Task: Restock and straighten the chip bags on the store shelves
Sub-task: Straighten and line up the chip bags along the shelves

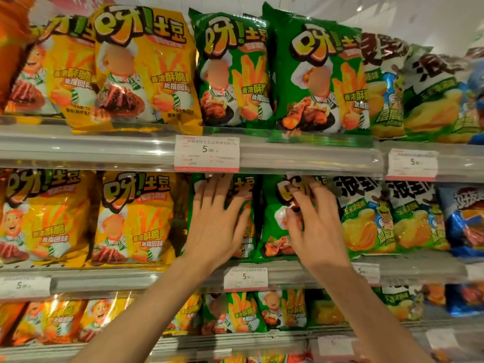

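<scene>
Two green chip bags stand side by side on the middle shelf (327, 268). My left hand (216, 226) lies flat with spread straight fingers on the front of the left green bag (247, 226). My right hand (313, 224) touches the right green bag (275, 231); its fingers are slightly bent over the bag's upper front and its thumb presses the bag's face. Motion blur hides the fingertips. Both forearms rise from the bottom of the view.
Yellow bags (133, 218) fill the middle shelf to the left; green-and-white corn chip bags (366, 218) and blue bags (463, 221) sit to the right. The top shelf (104, 148) holds yellow and green bags (319, 74); a lower shelf holds smaller bags. Price tags (207, 153) hang on the shelf rails.
</scene>
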Available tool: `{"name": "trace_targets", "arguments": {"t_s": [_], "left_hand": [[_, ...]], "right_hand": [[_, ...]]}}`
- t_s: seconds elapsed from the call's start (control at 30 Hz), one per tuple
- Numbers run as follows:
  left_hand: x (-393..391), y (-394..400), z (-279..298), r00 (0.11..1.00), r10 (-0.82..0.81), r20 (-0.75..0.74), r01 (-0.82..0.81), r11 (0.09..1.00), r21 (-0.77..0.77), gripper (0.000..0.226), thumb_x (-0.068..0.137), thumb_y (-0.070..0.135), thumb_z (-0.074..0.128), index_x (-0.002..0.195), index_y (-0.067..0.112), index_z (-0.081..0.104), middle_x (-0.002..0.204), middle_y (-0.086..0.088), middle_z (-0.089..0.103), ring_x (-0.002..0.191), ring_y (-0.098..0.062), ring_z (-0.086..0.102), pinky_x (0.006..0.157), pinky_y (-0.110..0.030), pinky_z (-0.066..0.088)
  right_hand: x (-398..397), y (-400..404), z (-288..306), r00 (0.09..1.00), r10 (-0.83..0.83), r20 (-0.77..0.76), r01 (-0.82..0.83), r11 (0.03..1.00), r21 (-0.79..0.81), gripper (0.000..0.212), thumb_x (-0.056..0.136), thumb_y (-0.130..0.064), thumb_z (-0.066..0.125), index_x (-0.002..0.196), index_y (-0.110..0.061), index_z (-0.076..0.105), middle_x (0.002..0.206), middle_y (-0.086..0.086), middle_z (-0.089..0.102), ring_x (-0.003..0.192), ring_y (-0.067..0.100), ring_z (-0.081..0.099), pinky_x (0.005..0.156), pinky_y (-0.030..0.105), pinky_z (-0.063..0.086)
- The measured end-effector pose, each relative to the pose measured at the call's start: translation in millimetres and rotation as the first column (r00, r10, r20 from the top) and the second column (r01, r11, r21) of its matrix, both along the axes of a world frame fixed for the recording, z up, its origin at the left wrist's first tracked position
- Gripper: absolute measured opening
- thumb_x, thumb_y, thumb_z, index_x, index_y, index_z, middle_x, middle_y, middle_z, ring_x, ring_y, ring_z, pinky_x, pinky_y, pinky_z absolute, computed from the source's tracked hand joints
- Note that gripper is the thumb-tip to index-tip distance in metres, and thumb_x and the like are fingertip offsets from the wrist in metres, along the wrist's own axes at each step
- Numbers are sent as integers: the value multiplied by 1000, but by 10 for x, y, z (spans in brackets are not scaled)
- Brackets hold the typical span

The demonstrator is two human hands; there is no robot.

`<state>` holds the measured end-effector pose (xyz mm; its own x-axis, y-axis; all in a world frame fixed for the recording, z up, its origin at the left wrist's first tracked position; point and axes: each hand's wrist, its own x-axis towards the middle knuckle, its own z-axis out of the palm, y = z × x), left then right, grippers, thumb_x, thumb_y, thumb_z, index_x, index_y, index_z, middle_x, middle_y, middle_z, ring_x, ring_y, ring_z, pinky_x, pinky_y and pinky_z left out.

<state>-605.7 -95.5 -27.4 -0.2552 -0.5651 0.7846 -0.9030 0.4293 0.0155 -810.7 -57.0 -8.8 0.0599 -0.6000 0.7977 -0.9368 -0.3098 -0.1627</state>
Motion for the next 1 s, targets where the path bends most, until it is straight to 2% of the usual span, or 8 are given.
{"name": "trace_targets", "arguments": {"t_s": [0.1,0.23,0.4,0.5,0.63,0.73,0.83,1.0], "left_hand": [[-49,-69,-12,993,55,107,-61,997,48,53,103,48,36,150,25,43,162,-16,27,152,-36,19,121,-55,16],[-29,-121,-59,983,110,147,-123,989,82,61,103,52,32,157,25,29,164,-18,21,154,-33,12,122,-57,14],[-50,-96,-20,980,117,159,-134,986,98,62,103,52,31,159,25,24,165,-17,18,154,-33,11,123,-55,9],[-75,-40,3,989,103,110,-112,990,82,57,103,47,37,154,21,37,162,-20,27,153,-35,17,121,-56,16],[-267,90,83,999,-36,22,35,998,48,49,101,40,46,146,19,46,147,-19,43,126,-37,47,94,-45,45],[-469,183,163,987,-161,-24,162,969,184,55,101,44,48,151,33,29,158,-14,24,115,-32,55,70,-37,56],[-608,182,175,980,-197,-28,196,934,300,65,99,51,48,154,44,14,166,-8,-3,120,-35,55,78,-37,56],[-648,165,254,984,-174,-30,172,907,384,71,100,49,46,157,44,4,166,-9,-14,120,-33,57,85,-32,49]], "right_hand": [[-113,-108,-20,991,-95,-97,107,987,121,57,103,-44,35,151,-12,37,156,20,32,145,38,24,118,55,24],[-64,-236,-105,974,-111,-198,153,964,215,66,104,-52,6,161,-20,7,167,14,9,154,34,5,122,59,7],[-46,-292,-136,971,-99,-216,155,953,261,66,103,-53,7,161,-23,3,168,12,2,155,33,-2,121,62,5],[-106,-275,-124,985,-24,-168,70,961,269,65,103,-56,6,160,-27,-4,168,9,-7,154,28,-10,122,58,0],[-317,-184,-30,981,118,156,-158,946,282,67,102,-59,27,158,-36,-1,166,-5,-11,154,18,-5,124,50,11],[-558,-123,102,951,164,263,-252,903,348,84,93,-59,53,157,-37,4,162,-13,-2,152,15,9,121,33,20],[-745,-161,175,925,216,312,-342,829,442,99,85,-58,68,157,-41,3,162,-11,14,149,9,17,118,29,25],[-743,-293,81,885,233,403,-426,754,500,116,67,-78,71,153,-54,-4,160,-9,24,144,12,35,114,40,39]]}}
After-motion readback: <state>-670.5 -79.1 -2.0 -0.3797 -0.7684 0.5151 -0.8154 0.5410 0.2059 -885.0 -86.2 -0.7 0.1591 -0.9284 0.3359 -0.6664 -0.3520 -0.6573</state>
